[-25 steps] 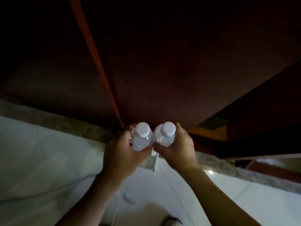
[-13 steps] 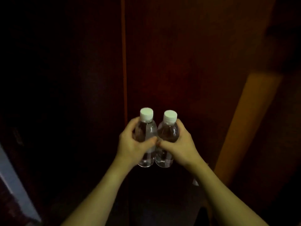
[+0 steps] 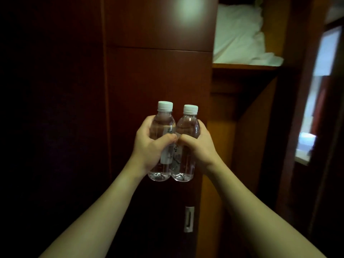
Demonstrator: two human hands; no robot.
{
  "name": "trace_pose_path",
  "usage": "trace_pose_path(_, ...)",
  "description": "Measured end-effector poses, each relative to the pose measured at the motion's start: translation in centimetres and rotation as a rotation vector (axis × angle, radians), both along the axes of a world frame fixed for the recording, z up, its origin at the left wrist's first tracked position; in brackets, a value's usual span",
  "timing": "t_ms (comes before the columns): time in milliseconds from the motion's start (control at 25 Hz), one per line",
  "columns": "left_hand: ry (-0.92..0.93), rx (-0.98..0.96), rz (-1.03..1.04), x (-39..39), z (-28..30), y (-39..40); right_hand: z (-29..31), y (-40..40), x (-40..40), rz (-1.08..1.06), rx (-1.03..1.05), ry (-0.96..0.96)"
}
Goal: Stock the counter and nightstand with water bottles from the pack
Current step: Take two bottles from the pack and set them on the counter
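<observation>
Before a dark wooden wardrobe (image 3: pixel 158 71), both arms reach forward, each hand gripping one small clear water bottle. On the left, the left hand (image 3: pixel 150 148) wraps its fingers (image 3: pixel 146 121) round the far side of the left bottle (image 3: pixel 162 127), with the thumb (image 3: pixel 165 139) pressed across the near side over a pale label. On the right, the right hand (image 3: pixel 199 146) is clamped the same way on the right bottle (image 3: pixel 187 131), its thumb lying across the front and meeting the other thumb tip at the middle.

Both bottles stand upright, side by side and touching along their bodies, held in mid-air at chest level, resting on nothing. Each carries a white screw cap, (image 3: pixel 165 105) on the left and (image 3: pixel 190 109) on the right, and each looks full of clear water. Their ribbed bases show below the palms.

Behind them, the wardrobe door bears a small metal recessed pull (image 3: pixel 189 218) low down. To the right, an open compartment holds white folded bedding (image 3: pixel 240 34) on a shelf (image 3: pixel 242 66), with a lighter orange-brown inner panel below. Farther right, a blurred bright strip shows past a dark frame; what it is cannot be told. The left side is too dark to make out.
</observation>
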State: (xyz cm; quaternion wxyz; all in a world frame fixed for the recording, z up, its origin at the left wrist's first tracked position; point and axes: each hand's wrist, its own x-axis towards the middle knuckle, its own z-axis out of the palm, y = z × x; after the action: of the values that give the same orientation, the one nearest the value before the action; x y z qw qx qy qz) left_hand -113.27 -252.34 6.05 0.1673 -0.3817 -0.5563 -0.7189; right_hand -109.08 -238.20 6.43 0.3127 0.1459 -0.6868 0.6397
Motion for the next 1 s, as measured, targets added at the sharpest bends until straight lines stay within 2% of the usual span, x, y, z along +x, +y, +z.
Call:
trace_pose_path(280,-0.030,-0.064,-0.421,7.6,1.4,17.3,1.2,15.0,12.8,-0.380,-0.039,0.013)
trace_pose_path(520,-0.050,-0.108,-0.767,20.8,2.1,36.1,2.4,30.1,30.7,-0.756,-0.104,0.001)
trace_pose_path(760,-0.107,-0.117,-0.944,31.7,0.8,52.0,1.9,41.2,46.1,-1.061,-0.113,-0.019)
trace_pose_path(1000,-0.151,-0.201,-1.049,37.3,-1.0,66.1,-0.2,52.4,53.2,-1.217,-0.123,-0.065)
